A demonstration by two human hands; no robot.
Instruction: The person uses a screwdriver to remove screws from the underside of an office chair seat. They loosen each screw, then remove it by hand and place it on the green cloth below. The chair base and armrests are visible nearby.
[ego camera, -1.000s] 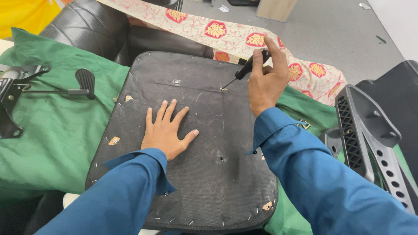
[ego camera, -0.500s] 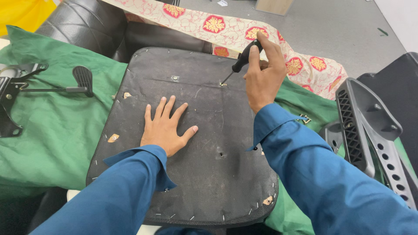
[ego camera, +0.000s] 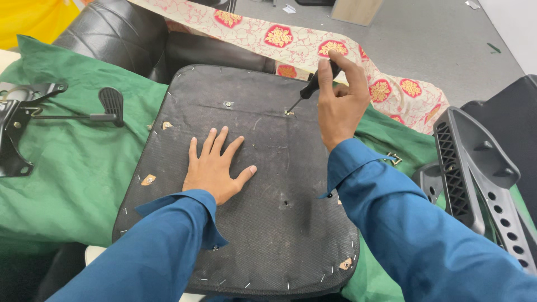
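**Screwdriver on the upturned seat base**

Screwdriver (ego camera: 311, 88), black-handled, is grasped in the grip of the right hand (ego camera: 340, 109), fingers wrapped round the handle and the index finger laid over its top end. It leans at a slant so that its tip meets a screw (ego camera: 288, 113) near the far edge of the chair seat base (ego camera: 268, 223), which lies underside up on a green cloth (ego camera: 72, 168). The slanted hold seems to keep the wrist clear of the board while still pressing the tip into the screw head.

Left hand (ego camera: 215, 168) is released, lying flat with fingers spread on the middle of the black fabric underside, apparently to weigh the seat down so it does not shift. It holds nothing.

A second screw (ego camera: 227, 104) sits to the left of the first along the same far edge, and an open hole (ego camera: 286, 203) shows nearer the person. Staples line the rim of the base.

Off the left edge lies a black metal chair mechanism (ego camera: 14, 128) with its lever paddle (ego camera: 111, 103). To the right rests a grey plastic armrest bracket (ego camera: 475, 173) with a row of holes. A patterned red-and-cream cloth (ego camera: 302, 47) runs behind the seat, just past the right hand, and a black leather chair back (ego camera: 106, 39) rises at the far left. Nothing blocks the tool's tip.
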